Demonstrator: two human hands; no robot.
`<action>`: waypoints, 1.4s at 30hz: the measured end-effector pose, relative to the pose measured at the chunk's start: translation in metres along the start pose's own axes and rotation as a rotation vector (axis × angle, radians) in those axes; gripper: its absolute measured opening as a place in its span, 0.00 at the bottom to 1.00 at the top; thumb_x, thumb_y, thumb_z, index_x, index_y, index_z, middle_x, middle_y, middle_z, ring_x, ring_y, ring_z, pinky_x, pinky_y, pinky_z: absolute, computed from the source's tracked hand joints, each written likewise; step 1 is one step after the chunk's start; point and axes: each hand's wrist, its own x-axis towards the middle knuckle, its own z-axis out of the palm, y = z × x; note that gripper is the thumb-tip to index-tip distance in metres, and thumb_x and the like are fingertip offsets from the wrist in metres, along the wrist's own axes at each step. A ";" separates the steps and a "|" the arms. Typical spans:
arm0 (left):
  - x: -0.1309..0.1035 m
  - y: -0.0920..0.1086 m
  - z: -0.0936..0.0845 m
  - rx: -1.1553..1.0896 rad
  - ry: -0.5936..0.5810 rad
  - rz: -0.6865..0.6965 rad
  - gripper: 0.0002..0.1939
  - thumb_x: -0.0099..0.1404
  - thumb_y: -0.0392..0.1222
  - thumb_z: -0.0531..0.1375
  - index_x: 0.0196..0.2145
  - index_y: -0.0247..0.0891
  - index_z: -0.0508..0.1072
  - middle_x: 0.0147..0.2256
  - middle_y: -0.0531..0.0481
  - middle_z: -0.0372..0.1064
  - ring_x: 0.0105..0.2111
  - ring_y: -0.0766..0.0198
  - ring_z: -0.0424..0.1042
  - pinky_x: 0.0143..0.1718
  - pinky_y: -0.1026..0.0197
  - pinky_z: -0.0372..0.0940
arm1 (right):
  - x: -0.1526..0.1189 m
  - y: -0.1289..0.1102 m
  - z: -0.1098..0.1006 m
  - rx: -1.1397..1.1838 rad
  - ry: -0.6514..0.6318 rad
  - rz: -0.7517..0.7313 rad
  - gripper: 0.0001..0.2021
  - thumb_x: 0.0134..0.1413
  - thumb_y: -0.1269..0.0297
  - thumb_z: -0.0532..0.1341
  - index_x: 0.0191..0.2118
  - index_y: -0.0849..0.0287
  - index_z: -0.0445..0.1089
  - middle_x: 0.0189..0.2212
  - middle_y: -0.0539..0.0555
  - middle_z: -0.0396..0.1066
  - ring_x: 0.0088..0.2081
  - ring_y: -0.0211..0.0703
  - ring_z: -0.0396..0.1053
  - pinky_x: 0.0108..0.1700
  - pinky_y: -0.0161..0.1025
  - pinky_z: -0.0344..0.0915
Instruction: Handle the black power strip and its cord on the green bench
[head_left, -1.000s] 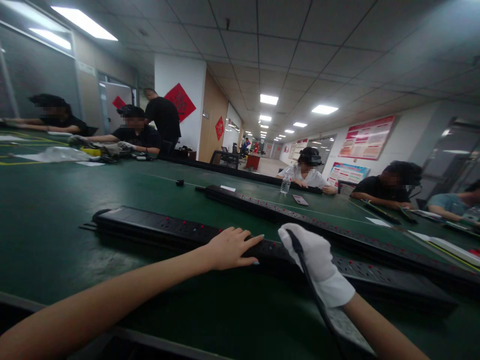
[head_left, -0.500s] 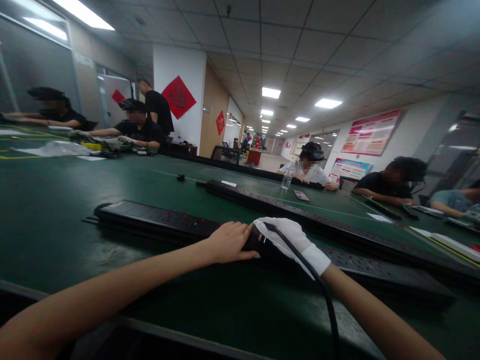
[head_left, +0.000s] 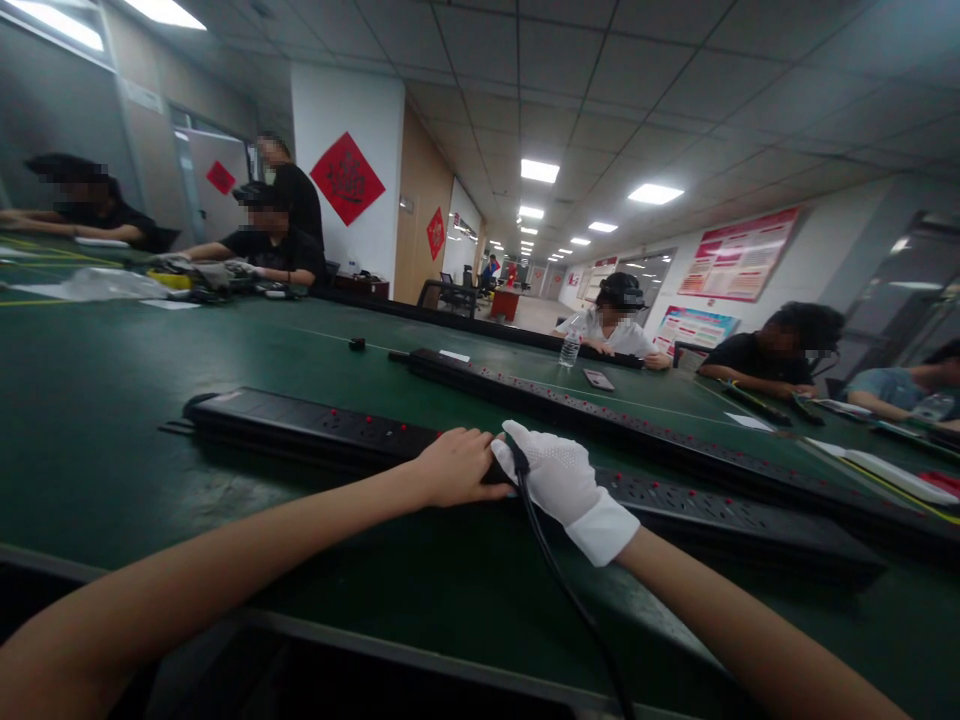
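A long black power strip (head_left: 292, 412) with red-dotted sockets lies across the green table in front of me. My bare left hand (head_left: 459, 467) is wrapped over its middle, fingers on the far side and thumb on the near side. Just to the right, my white-gloved right hand (head_left: 559, 475) is closed around a black plug (head_left: 520, 460), its thumb side close to my left fingers. From the plug a black cable (head_left: 559, 575) hangs toward me and over the table's near edge. The gloved fingers hide the prongs, so I cannot tell whether they sit in a socket.
A second long power strip (head_left: 525, 392) lies behind the first. Beyond it are a water bottle (head_left: 570, 350), a phone (head_left: 598, 379) and a small black piece (head_left: 357, 344). Several people sit around the table, with plastic wrap (head_left: 112, 284) at the left.
My right hand has turned so the back of the glove shows more, and the plug now points down at the strip. The cable has swung left. My left hand stays on the strip.
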 end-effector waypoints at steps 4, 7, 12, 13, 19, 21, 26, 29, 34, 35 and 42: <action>-0.001 -0.001 0.001 -0.016 -0.001 -0.005 0.35 0.60 0.62 0.43 0.51 0.29 0.57 0.38 0.40 0.67 0.39 0.54 0.67 0.38 0.56 0.58 | -0.008 0.006 0.007 0.101 0.091 0.002 0.22 0.57 0.51 0.45 0.51 0.56 0.61 0.33 0.55 0.71 0.33 0.41 0.68 0.34 0.33 0.58; -0.001 0.000 0.001 -0.022 0.000 -0.009 0.35 0.60 0.63 0.42 0.53 0.30 0.55 0.39 0.40 0.67 0.40 0.54 0.66 0.39 0.56 0.57 | -0.013 0.008 0.009 0.191 0.125 -0.030 0.20 0.56 0.53 0.48 0.51 0.57 0.61 0.35 0.55 0.70 0.35 0.40 0.68 0.36 0.33 0.60; -0.002 0.000 0.000 -0.007 -0.008 -0.013 0.35 0.60 0.62 0.43 0.54 0.30 0.53 0.41 0.39 0.66 0.40 0.53 0.66 0.40 0.55 0.57 | -0.018 0.010 0.008 0.241 0.136 -0.059 0.20 0.56 0.56 0.49 0.51 0.59 0.59 0.39 0.56 0.69 0.39 0.41 0.67 0.41 0.35 0.60; -0.002 0.000 0.001 -0.005 -0.013 -0.011 0.35 0.60 0.62 0.42 0.54 0.30 0.53 0.41 0.39 0.66 0.40 0.53 0.66 0.40 0.55 0.57 | -0.019 0.011 0.008 0.245 0.134 -0.060 0.20 0.56 0.56 0.49 0.51 0.60 0.59 0.40 0.57 0.68 0.39 0.41 0.66 0.41 0.35 0.60; -0.001 -0.001 0.003 -0.016 -0.027 -0.007 0.35 0.60 0.63 0.41 0.54 0.30 0.54 0.42 0.39 0.65 0.41 0.53 0.65 0.41 0.55 0.57 | -0.022 0.011 0.005 0.265 0.099 -0.044 0.19 0.56 0.56 0.49 0.51 0.60 0.58 0.39 0.57 0.68 0.39 0.41 0.66 0.41 0.36 0.60; -0.001 -0.001 0.003 -0.016 -0.032 -0.007 0.35 0.60 0.63 0.41 0.54 0.30 0.54 0.43 0.39 0.65 0.42 0.53 0.65 0.41 0.55 0.57 | -0.022 0.011 0.004 0.272 0.094 -0.039 0.19 0.56 0.56 0.49 0.50 0.59 0.58 0.38 0.57 0.68 0.38 0.41 0.66 0.41 0.36 0.60; -0.001 0.000 0.003 -0.020 -0.046 -0.006 0.36 0.60 0.63 0.42 0.54 0.30 0.55 0.43 0.39 0.65 0.41 0.53 0.65 0.41 0.55 0.58 | -0.023 0.010 0.001 0.270 0.082 -0.031 0.19 0.56 0.56 0.49 0.51 0.58 0.58 0.37 0.56 0.68 0.38 0.41 0.66 0.40 0.36 0.60; -0.001 0.000 0.003 -0.024 -0.052 -0.007 0.36 0.60 0.63 0.41 0.54 0.29 0.54 0.44 0.38 0.65 0.42 0.53 0.65 0.41 0.54 0.57 | -0.023 0.009 0.000 0.264 0.075 -0.029 0.19 0.57 0.55 0.48 0.50 0.58 0.58 0.37 0.56 0.68 0.38 0.41 0.66 0.40 0.36 0.59; -0.001 -0.001 0.003 -0.034 -0.062 -0.010 0.36 0.60 0.63 0.41 0.54 0.30 0.53 0.45 0.37 0.64 0.43 0.53 0.64 0.42 0.54 0.57 | -0.024 0.009 -0.002 0.266 0.063 -0.014 0.18 0.57 0.56 0.49 0.49 0.59 0.59 0.36 0.56 0.68 0.37 0.40 0.66 0.39 0.35 0.59; -0.001 -0.001 0.002 -0.035 -0.064 -0.009 0.36 0.60 0.63 0.41 0.54 0.30 0.53 0.46 0.37 0.63 0.43 0.53 0.64 0.42 0.54 0.57 | -0.024 0.009 -0.002 0.270 0.062 -0.016 0.18 0.57 0.56 0.49 0.49 0.59 0.59 0.36 0.56 0.68 0.38 0.40 0.66 0.39 0.35 0.59; -0.001 0.001 0.002 -0.031 -0.058 -0.009 0.35 0.61 0.62 0.42 0.54 0.30 0.53 0.44 0.38 0.64 0.42 0.54 0.65 0.42 0.55 0.57 | -0.025 0.010 -0.001 0.283 0.065 -0.029 0.18 0.57 0.56 0.48 0.49 0.59 0.58 0.36 0.56 0.68 0.39 0.40 0.66 0.40 0.35 0.59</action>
